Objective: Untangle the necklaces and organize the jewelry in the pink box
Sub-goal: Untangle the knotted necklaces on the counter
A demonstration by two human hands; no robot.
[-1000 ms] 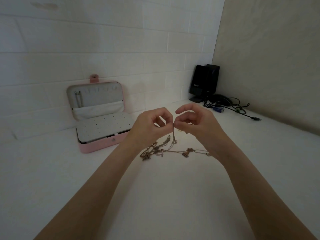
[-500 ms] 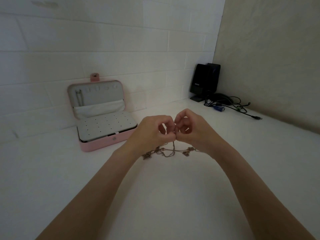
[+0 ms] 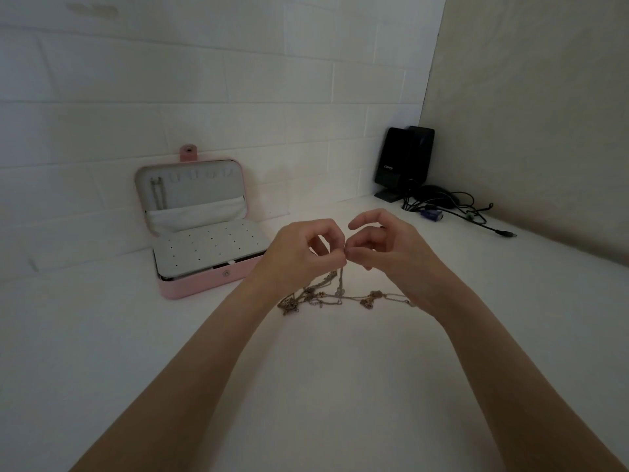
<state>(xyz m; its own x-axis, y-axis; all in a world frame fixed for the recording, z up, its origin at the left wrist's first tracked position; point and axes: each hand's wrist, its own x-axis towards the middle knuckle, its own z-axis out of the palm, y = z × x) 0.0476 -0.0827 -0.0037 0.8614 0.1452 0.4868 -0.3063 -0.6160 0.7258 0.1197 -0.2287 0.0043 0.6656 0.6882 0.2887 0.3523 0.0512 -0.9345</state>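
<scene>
A tangle of thin gold and silver necklaces lies on the white table, with one strand lifted up to my fingertips. My left hand and my right hand meet above the tangle, each pinching the raised chain between thumb and finger. The pink box stands open to the left against the wall. Its lid is upright with hooks and a pocket, and its base shows a white panel dotted with holes. One chain hangs from a hook in the lid.
Two black speakers stand in the back right corner. A bundle of dark cables with a blue plug trails from them across the table. White brick wall behind, beige wall on the right.
Both hands have risen a little from the table and the fingers have loosened apart, drawing the pinched strand higher out of the tangle.
</scene>
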